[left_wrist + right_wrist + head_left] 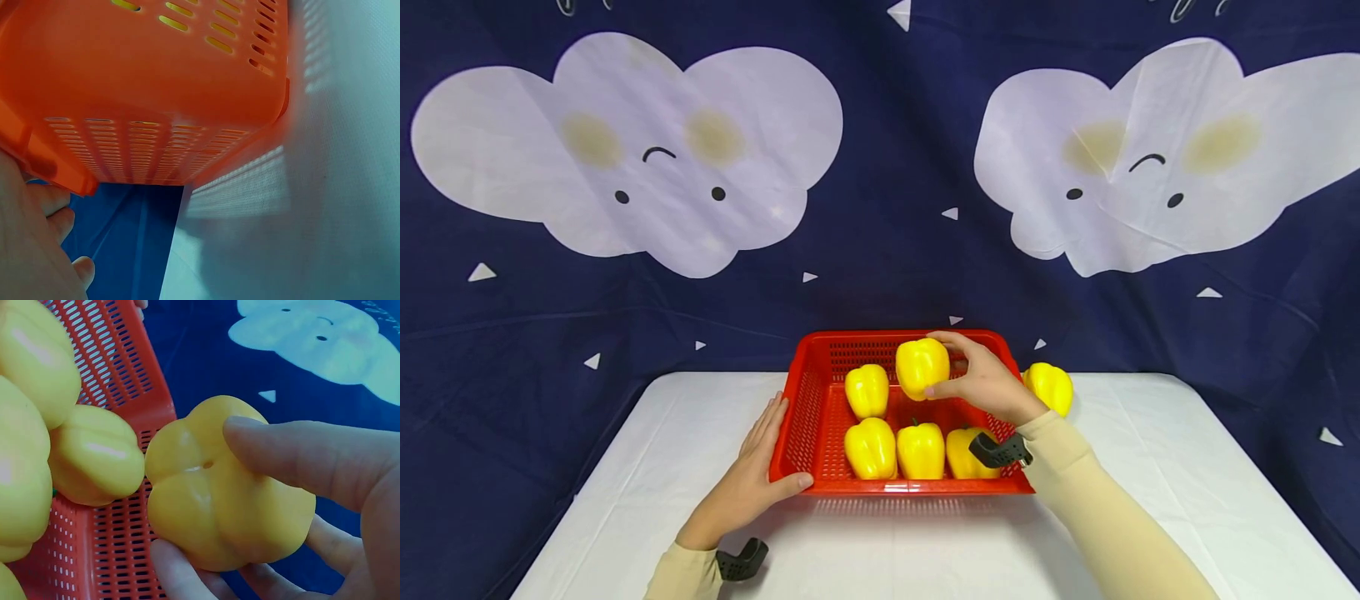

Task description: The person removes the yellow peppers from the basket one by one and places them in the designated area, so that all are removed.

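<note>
"While the left hand (747, 477) rests, fingers straight, against the red basket (865, 487), what lies inside?"
"Four yellow peppers (921, 451); a fifth pepper (922, 368) is grasped over it by the right hand (988, 382), and the last pepper (1051, 387) sits rightmost, on the table (1150, 467)."

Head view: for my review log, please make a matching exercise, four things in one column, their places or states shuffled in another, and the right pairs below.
Things
1. Left hand
2. Red perforated plastic basket
3. Dark blue backdrop
4. Right hand

Places or states
A. bears pale printed clouds
B. grips a glossy yellow bell pepper
C. touches the basket's left side
D. has other yellow peppers inside

Pairs: 1-C, 2-D, 3-A, 4-B
</note>
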`<state>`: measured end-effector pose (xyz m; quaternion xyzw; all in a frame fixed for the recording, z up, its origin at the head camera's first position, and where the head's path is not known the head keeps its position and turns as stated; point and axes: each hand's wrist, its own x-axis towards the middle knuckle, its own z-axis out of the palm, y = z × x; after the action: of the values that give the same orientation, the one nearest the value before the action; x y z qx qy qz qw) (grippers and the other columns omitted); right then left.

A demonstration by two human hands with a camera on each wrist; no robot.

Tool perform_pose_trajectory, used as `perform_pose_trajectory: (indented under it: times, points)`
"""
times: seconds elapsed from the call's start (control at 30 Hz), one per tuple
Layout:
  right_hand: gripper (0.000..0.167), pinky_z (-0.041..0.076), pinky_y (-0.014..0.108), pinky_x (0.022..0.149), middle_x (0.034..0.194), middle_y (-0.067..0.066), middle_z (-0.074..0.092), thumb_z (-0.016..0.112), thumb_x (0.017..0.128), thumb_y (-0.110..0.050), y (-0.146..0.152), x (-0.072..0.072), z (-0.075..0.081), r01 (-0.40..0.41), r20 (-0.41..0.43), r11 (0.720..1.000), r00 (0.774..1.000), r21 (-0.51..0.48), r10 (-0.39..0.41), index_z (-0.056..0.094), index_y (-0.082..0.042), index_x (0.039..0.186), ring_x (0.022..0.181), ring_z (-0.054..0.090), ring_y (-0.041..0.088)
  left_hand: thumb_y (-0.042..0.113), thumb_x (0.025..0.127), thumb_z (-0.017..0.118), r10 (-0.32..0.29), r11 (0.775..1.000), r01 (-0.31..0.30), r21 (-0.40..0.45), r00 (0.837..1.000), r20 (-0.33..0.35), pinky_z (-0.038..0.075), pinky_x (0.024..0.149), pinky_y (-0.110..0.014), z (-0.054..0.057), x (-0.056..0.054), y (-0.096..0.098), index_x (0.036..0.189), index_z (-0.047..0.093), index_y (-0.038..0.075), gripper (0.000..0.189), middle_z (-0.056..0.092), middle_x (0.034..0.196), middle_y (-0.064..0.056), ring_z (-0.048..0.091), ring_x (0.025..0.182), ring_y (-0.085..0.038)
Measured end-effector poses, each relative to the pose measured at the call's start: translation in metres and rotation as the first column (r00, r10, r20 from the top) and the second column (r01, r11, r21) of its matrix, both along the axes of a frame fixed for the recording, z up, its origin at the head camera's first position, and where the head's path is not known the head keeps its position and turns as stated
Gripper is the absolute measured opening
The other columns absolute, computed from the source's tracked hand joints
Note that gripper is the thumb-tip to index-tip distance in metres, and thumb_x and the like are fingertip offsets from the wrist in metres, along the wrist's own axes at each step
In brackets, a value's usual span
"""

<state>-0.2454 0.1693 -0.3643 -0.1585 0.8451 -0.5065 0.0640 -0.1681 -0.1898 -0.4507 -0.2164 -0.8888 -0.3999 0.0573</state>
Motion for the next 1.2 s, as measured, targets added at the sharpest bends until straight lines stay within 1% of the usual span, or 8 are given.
perform_pose_trajectory:
  times: [0.17,0.23,0.4,0.53,0.77,0.97,1.07,1.2]
  points:
    - [0.082,0.055,0.042,0.093,0.143,0.007,0.049,0.086,0.079,-0.02,0.005,0.007,0.003,0.046,-0.015,0.999,0.999,-0.002,-0.046,0.045,-0.016,0.15,0.117,0.057,0.032,0.035,0.084,0.079,-0.004,1.0,0.004,0.005,1.0,0.002,0.016,0.111,-0.073,0.0,-0.001,0.0,0.162,0.012,0.007,0.107,0.005,0.168,-0.009,0.009,0.152,-0.038]
    - [0.081,0.055,0.042,0.093,0.143,0.006,0.049,0.086,0.079,-0.02,0.007,0.01,0.003,0.064,-0.011,0.998,0.998,-0.012,-0.064,0.046,-0.018,0.149,0.118,0.057,0.032,0.035,0.084,0.079,-0.002,1.0,0.002,0.005,1.0,0.005,0.016,0.111,-0.074,-0.001,0.0,0.0,0.162,0.011,0.007,0.107,0.004,0.168,-0.009,0.008,0.152,-0.039]
    - [0.082,0.052,0.048,0.097,0.148,0.006,0.043,0.086,0.079,-0.022,0.014,0.016,0.004,0.086,0.006,0.996,0.996,-0.038,-0.085,0.044,-0.022,0.15,0.124,0.053,0.035,0.036,0.084,0.079,0.003,1.0,-0.003,0.002,1.0,0.011,0.016,0.111,-0.074,0.0,0.0,0.0,0.162,0.012,0.007,0.107,0.004,0.169,-0.008,0.007,0.152,-0.039]
    - [0.082,0.051,0.051,0.098,0.151,0.009,0.04,0.084,0.082,-0.021,0.02,0.02,0.002,0.101,-0.007,0.993,0.995,-0.058,-0.102,0.042,-0.021,0.151,0.128,0.05,0.038,0.037,0.084,0.078,0.006,1.0,-0.007,0.002,1.0,0.016,0.015,0.111,-0.074,0.0,0.0,0.0,0.162,0.012,0.006,0.107,0.004,0.169,-0.008,0.007,0.152,-0.038]
    - [0.078,0.053,0.047,0.094,0.147,0.008,0.046,0.084,0.083,-0.019,0.028,0.027,-0.002,0.131,-0.053,0.988,0.989,-0.088,-0.136,0.045,-0.023,0.15,0.123,0.053,0.037,0.035,0.084,0.079,0.003,1.0,-0.003,0.006,1.0,0.012,0.015,0.111,-0.074,0.0,0.0,0.001,0.162,0.012,0.007,0.107,0.004,0.169,-0.009,0.007,0.152,-0.038]
    - [0.081,0.052,0.05,0.095,0.148,0.01,0.044,0.083,0.084,-0.022,0.04,0.036,-0.003,0.172,-0.045,0.982,0.983,-0.073,-0.176,0.041,-0.025,0.153,0.126,0.051,0.039,0.035,0.083,0.079,-0.001,1.0,0.001,0.004,1.0,0.004,0.016,0.111,-0.074,-0.001,0.0,0.001,0.162,0.012,0.007,0.107,0.004,0.169,-0.009,0.008,0.152,-0.038]
    - [0.082,0.052,0.047,0.096,0.147,0.011,0.045,0.083,0.084,-0.022,0.046,0.039,-0.004,0.185,-0.053,0.98,0.98,-0.076,-0.189,0.04,-0.025,0.154,0.126,0.052,0.037,0.036,0.084,0.078,0.003,1.0,-0.003,0.003,1.0,0.009,0.016,0.111,-0.074,-0.001,0.0,0.0,0.162,0.012,0.007,0.107,0.004,0.169,-0.008,0.007,0.152,-0.037]
    - [0.083,0.054,0.034,0.092,0.145,0.013,0.046,0.083,0.084,-0.017,0.054,0.042,-0.005,0.185,-0.073,0.975,0.978,-0.12,-0.194,0.039,-0.02,0.154,0.125,0.055,0.036,0.036,0.084,0.078,0.005,1.0,-0.005,0.004,1.0,0.016,0.016,0.11,-0.075,-0.001,-0.001,0.0,0.162,0.012,0.007,0.106,0.003,0.169,-0.008,0.006,0.152,-0.038]
